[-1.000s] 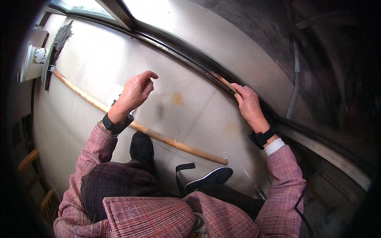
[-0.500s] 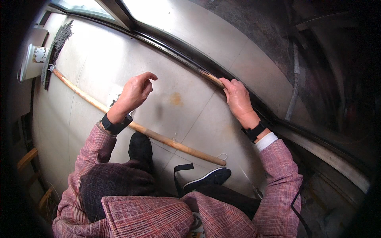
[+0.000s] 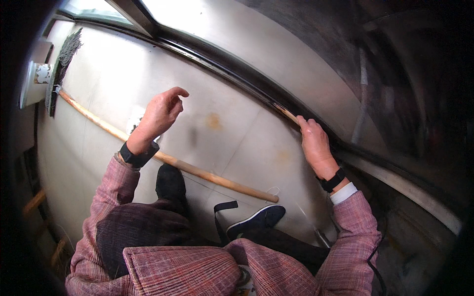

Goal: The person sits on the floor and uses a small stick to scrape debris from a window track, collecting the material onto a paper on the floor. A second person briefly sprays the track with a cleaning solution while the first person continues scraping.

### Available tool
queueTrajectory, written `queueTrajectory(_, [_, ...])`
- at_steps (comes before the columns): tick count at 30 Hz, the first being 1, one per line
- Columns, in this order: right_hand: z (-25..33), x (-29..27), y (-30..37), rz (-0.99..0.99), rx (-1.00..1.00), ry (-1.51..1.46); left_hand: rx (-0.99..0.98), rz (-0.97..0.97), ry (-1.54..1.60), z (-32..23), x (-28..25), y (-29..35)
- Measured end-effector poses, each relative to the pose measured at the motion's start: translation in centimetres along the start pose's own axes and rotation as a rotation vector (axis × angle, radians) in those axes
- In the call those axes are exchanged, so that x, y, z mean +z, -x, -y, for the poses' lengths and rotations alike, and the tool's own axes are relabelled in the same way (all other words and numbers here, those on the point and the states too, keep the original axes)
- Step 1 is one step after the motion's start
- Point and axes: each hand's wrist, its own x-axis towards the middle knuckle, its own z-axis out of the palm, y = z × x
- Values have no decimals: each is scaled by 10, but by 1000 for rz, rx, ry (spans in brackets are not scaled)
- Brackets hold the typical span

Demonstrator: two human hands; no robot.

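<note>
Held low against the dark metal rail [image 3: 232,74] is a thin light-wood stick [image 3: 286,114], its tip lying in or along the rail's groove. My right hand [image 3: 316,145] is closed around the near part of the stick and hides whatever lies under the fingers. Over the floor at left centre hovers my left hand [image 3: 160,113], empty. Its index finger reaches forward, apart from the other loosely curled fingers. Beneath that forearm a mop's wooden handle [image 3: 212,177] lies across the floor, its grey string head [image 3: 64,61] at the far left.
A white bucket-like container [image 3: 37,79] stands beside the mop head. Dark glass [image 3: 414,93] rises beyond the rail on the right. My dark shoes [image 3: 256,220] are close to the mop handle's near end. A brownish stain [image 3: 213,121] marks the pale floor [image 3: 237,143].
My right hand has slid along the rail to the right and closer to me, drawing the stick with it. My left hand stays raised in much the same place.
</note>
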Motion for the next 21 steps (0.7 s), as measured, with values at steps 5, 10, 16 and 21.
queueTrajectory(5, [-16, -1, 17, 73, 93, -38, 42, -20, 9, 4, 0, 1])
queueTrajectory(10, [-27, -6, 33, 18, 90, -239, 29, -5, -12, -1, 0, 2])
queueTrajectory(16, [-43, -4, 45, 54, 113, -245, 44, 2, 12, 0, 1, 2])
queueTrajectory(21, [-36, 10, 34, 47, 121, -159, 54, 3, 5, 3, 2, 1])
